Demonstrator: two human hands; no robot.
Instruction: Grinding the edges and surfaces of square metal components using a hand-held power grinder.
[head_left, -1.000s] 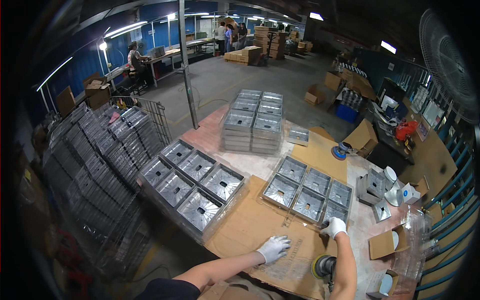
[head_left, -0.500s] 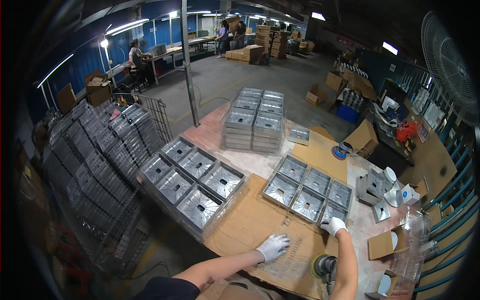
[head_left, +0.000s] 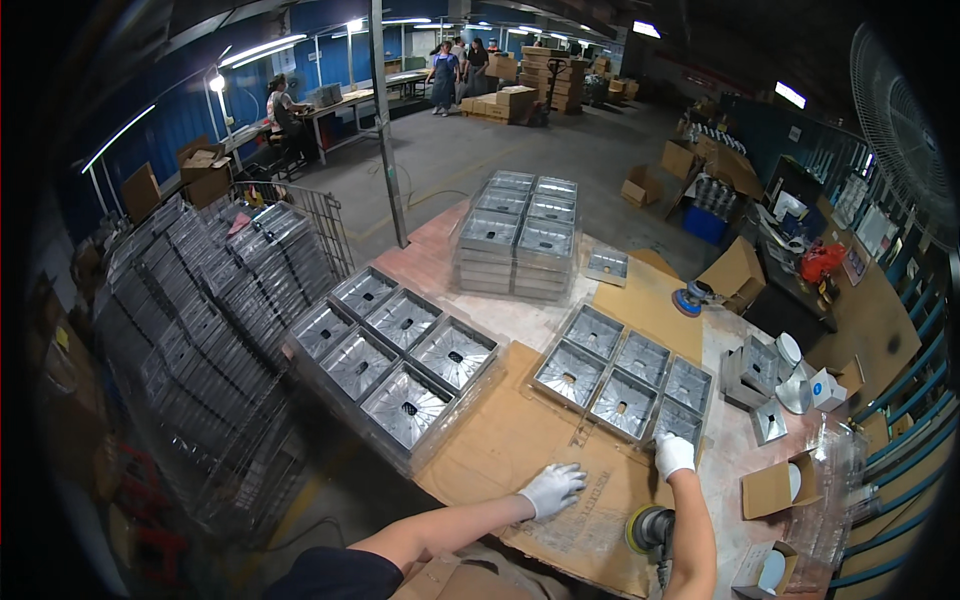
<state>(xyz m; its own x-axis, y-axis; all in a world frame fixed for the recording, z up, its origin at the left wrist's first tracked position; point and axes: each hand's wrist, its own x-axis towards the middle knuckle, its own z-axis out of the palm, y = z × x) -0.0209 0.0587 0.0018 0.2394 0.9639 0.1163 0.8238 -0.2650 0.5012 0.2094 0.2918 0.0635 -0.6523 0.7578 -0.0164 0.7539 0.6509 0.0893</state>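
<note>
Cardboard sheets [head_left: 520, 440] cover the worktop [head_left: 520, 320] in a big workshop. Left hand [head_left: 553, 489], gloved, lies flat with fingers spread on the cardboard, while right hand [head_left: 673, 454] closes on the near corner of the metal trays [head_left: 625, 375]. An orbital sander [head_left: 648, 528] rests just beside the right forearm.

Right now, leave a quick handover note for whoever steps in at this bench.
Left hand: gloved, open, flat on the cardboard sheet.
Right hand: gloved, at the near corner of the six-tray block; whether its grip has closed is unclear.
Round sander lies by the right forearm, unheld.
Other tray blocks lie left, stacked ones behind.
No tray lifted out yet.
</note>
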